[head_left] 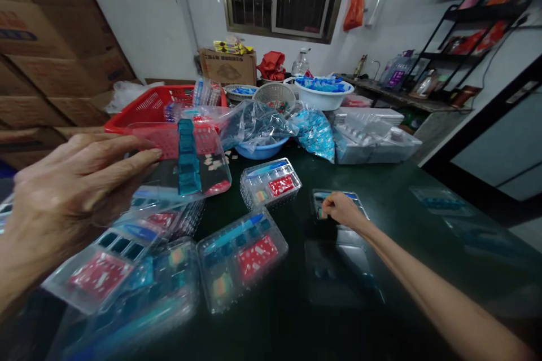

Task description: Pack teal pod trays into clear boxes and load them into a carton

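My left hand (80, 186) grips the edge of a tilted clear plastic blister tray (186, 166), lifted above the dark green table (305, 304). Blue pieces stand in a row in that tray. My right hand (342, 208) is curled over a clear tray (339, 203) at the table's middle, its fingers covering part of the tray, and any small item in them is hidden. Several similar trays (241, 256) lie between my hands, holding blue strips and red cards.
Clear bags of blue pieces (258, 127), a red basket (152, 107), a white basin (324, 96) and a blue bowl (260, 149) crowd the table's far side. Stacked cardboard cartons (55, 67) rise at the left. A black shelf (474, 48) stands at the right.
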`<act>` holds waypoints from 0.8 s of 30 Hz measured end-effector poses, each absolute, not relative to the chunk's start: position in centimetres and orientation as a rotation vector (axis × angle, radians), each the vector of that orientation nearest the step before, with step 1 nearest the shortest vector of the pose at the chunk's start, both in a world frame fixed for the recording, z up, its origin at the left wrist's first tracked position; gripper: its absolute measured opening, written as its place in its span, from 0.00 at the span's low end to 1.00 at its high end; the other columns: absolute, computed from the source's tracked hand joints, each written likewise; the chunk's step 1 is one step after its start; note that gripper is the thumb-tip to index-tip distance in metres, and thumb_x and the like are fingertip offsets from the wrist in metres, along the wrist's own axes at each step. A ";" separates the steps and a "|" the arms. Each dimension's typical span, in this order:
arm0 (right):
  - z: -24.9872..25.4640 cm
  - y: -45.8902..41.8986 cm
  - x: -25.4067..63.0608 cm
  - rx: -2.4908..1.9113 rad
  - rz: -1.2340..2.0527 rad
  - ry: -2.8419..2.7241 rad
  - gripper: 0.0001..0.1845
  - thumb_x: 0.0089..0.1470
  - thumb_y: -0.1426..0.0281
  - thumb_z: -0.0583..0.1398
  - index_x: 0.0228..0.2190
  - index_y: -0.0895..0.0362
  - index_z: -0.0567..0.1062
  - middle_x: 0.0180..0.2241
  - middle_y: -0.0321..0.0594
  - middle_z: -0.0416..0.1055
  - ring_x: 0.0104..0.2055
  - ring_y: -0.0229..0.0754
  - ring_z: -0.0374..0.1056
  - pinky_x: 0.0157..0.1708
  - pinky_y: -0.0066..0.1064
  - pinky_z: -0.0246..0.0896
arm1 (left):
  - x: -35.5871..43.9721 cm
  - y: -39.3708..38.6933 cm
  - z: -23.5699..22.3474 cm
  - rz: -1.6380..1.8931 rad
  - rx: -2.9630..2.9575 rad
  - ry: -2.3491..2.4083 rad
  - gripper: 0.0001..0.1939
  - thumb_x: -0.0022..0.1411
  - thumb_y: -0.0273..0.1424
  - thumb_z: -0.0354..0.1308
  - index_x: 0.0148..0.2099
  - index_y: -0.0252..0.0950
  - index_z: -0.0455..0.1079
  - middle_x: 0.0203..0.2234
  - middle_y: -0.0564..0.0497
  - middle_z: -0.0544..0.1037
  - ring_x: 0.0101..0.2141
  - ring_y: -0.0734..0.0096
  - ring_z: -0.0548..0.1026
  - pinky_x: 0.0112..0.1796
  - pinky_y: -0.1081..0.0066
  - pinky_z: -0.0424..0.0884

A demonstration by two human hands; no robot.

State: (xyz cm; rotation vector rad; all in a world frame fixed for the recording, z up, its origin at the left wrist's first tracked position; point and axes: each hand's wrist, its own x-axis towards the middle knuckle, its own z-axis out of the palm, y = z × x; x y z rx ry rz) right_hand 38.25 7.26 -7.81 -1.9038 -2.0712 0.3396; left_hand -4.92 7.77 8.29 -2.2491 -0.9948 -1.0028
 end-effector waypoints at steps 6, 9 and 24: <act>-7.5 5.5 36.9 -1.886 0.015 -2.045 0.03 0.42 0.75 0.56 0.21 0.57 0.70 0.26 0.41 0.67 0.35 0.47 0.61 0.35 0.36 0.52 | -0.8 6.4 8.6 -0.792 -2.298 -0.688 0.13 0.58 0.27 0.53 0.46 0.36 0.68 0.41 0.45 0.74 0.40 0.64 0.69 0.38 0.64 0.67; -5.6 4.2 36.3 -1.713 -0.086 -1.949 0.04 0.48 0.72 0.56 0.29 0.58 0.69 0.31 0.43 0.66 0.38 0.46 0.61 0.38 0.37 0.56 | 2.5 5.8 8.1 -0.681 -2.337 -0.597 0.11 0.60 0.25 0.49 0.44 0.32 0.68 0.41 0.41 0.74 0.42 0.59 0.68 0.36 0.62 0.67; -5.1 -9.1 32.8 -1.176 -0.314 -1.591 0.32 0.47 0.79 0.60 0.53 0.49 0.60 0.44 0.43 0.62 0.43 0.44 0.64 0.39 0.38 0.66 | 12.6 1.9 2.1 -0.732 -2.572 -0.350 0.15 0.59 0.23 0.47 0.47 0.30 0.66 0.41 0.39 0.73 0.43 0.53 0.67 0.37 0.57 0.66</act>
